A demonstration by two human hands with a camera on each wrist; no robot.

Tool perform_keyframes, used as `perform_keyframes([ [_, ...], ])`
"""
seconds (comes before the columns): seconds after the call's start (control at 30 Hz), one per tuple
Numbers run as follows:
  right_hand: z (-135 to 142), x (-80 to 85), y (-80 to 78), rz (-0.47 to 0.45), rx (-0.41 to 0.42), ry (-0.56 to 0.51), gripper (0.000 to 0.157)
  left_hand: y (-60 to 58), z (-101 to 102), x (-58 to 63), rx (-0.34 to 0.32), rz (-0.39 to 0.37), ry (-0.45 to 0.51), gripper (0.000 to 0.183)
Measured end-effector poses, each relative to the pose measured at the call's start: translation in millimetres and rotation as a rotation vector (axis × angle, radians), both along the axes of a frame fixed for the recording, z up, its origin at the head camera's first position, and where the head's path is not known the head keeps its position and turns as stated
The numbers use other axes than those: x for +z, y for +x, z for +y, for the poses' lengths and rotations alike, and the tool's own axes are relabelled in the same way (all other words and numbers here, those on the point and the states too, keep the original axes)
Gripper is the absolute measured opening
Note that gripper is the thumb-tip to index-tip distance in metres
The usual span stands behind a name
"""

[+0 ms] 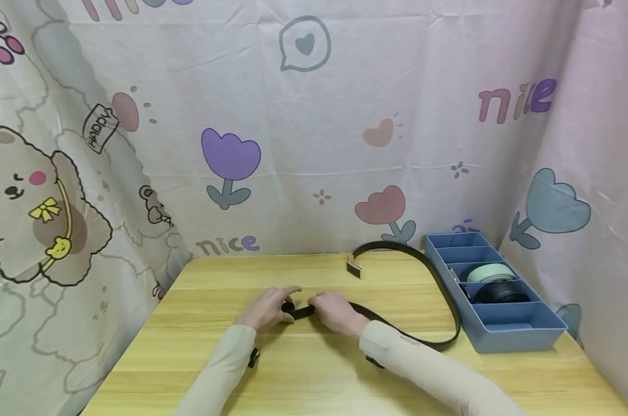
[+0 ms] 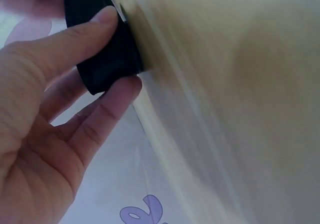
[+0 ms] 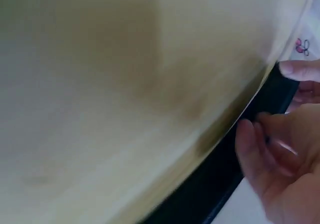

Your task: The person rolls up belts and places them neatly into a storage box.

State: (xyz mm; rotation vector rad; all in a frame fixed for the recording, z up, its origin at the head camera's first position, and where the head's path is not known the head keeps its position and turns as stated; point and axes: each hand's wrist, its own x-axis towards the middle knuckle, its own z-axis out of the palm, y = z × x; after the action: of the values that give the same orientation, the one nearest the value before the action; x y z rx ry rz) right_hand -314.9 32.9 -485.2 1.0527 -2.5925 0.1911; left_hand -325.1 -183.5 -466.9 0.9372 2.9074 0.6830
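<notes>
A long black belt (image 1: 391,245) stands on edge on the table, looping out to the right and back. Its metal buckle (image 1: 354,267) lies at the far end. The belt's other end is wound into a small coil (image 2: 112,59), which my left hand (image 1: 266,309) holds between thumb and fingers. Just to the right, my right hand (image 1: 338,313) pinches the strap (image 3: 200,189) close to the coil. A short straight stretch of belt runs between the two hands. My right fingertips hide part of the strap in the head view.
A blue divided box (image 1: 521,341) stands at the table's right side. Inside are a rolled mint-green belt (image 1: 490,273) and a rolled black belt (image 1: 502,292) in separate compartments. A patterned curtain (image 1: 303,115) hangs behind the wooden table (image 1: 303,375).
</notes>
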Motion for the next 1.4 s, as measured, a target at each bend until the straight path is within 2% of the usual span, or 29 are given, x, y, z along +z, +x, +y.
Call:
perform_keyframes([
  [0.13,-11.8,2.7,-1.2,-0.113,0.140,-0.015,0.041,1.9,-2.4,-1.8,-0.008,0.006,0.020,0.084],
  [0.2,-14.2,4.3,-3.0,-0.127,0.184,0.007,0.045,3.4,-3.5,-2.0,-0.020,0.009,0.026,0.083],
  [0.37,-16.3,5.4,-9.2,-0.111,0.239,0.084,0.030,7.1,-4.5,-2.5,-0.035,-0.022,0.039,0.077],
  [0.53,-20.9,6.0,-12.7,-0.090,0.311,0.110,0.022,7.1,-3.5,-3.3,-0.060,-0.005,0.037,0.053],
  [0.6,-22.8,5.7,-12.8,-0.084,0.320,0.109,0.022,7.1,-3.6,-3.2,-0.068,0.016,0.030,0.044],
  [0.77,-27.6,1.9,-13.2,-0.091,0.302,0.101,0.020,8.7,-4.9,-3.2,-0.073,0.030,0.009,0.038],
  [1.0,-32.6,3.5,-10.7,-0.068,0.278,0.110,0.012,11.6,-4.5,-2.3,-0.065,0.037,-0.003,0.019],
  [1.13,-32.8,4.0,-9.0,-0.063,0.283,0.100,0.014,13.4,-0.5,-3.8,-0.017,0.018,0.006,0.013],
  [1.3,-31.5,3.3,-9.5,-0.044,0.278,0.106,0.014,15.5,5.7,-5.0,0.090,0.022,0.020,0.019],
  [1.4,-31.1,3.1,-9.3,-0.049,0.275,0.112,0.014,15.1,6.4,-5.1,0.109,0.023,0.016,0.020],
])
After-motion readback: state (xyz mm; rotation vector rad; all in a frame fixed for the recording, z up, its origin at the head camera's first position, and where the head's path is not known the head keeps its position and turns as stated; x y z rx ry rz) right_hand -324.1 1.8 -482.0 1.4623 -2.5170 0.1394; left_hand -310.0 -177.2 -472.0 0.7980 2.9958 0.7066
